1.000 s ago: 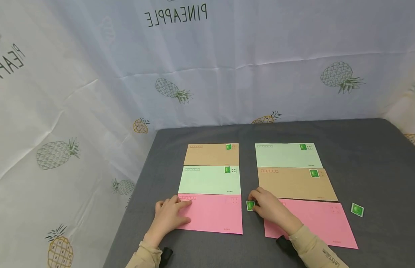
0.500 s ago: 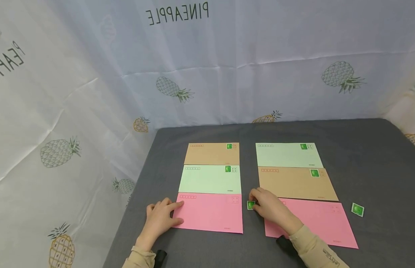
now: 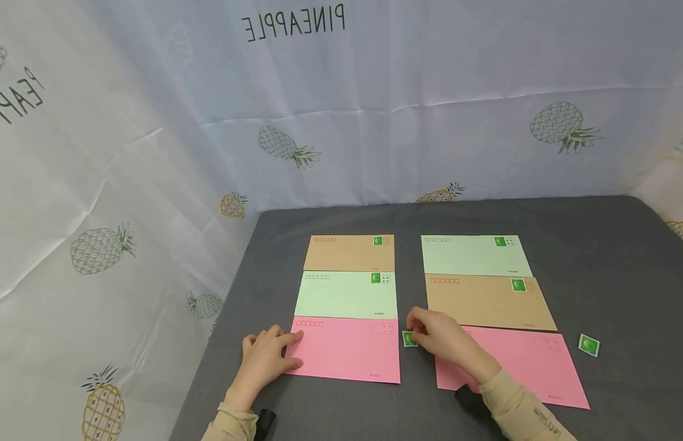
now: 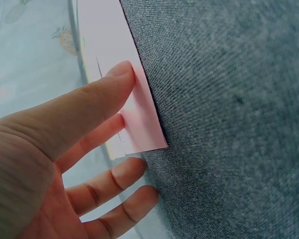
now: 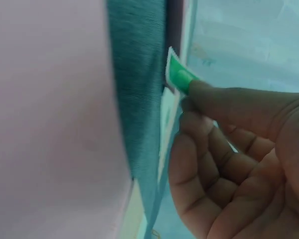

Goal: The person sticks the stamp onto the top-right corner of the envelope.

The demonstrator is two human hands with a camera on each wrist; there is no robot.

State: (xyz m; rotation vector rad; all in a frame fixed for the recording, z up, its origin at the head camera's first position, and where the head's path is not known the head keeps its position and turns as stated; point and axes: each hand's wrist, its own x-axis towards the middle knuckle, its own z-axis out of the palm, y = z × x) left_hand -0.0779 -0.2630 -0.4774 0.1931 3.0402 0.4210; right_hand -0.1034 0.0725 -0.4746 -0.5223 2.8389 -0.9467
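Observation:
My right hand (image 3: 444, 335) pinches a green postage stamp (image 3: 409, 339) between thumb and fingertips, in the gap between the two columns of envelopes. In the right wrist view the stamp (image 5: 178, 73) stands out tilted from the fingertips. My left hand (image 3: 266, 361) rests at the left edge of the left pink envelope (image 3: 341, 352), thumb and index finger spread over its surface. The left wrist view shows the thumb lying on that pink envelope (image 4: 142, 119), with other fingers past its end. Below my right forearm lies the right pink envelope (image 3: 531, 367), partly covered.
Above the pink ones lie brown envelopes (image 3: 347, 254) (image 3: 484, 303) and pale green envelopes (image 3: 341, 297) (image 3: 468, 257), each bearing a green stamp. One loose stamp (image 3: 588, 345) lies on the dark grey tablecloth (image 3: 622, 269) at the right. A pineapple-print curtain (image 3: 374, 153) hangs behind the table.
My left hand has slid left, back toward the left pink envelope's edge. My right hand, with the stamp, has shifted slightly left toward that envelope.

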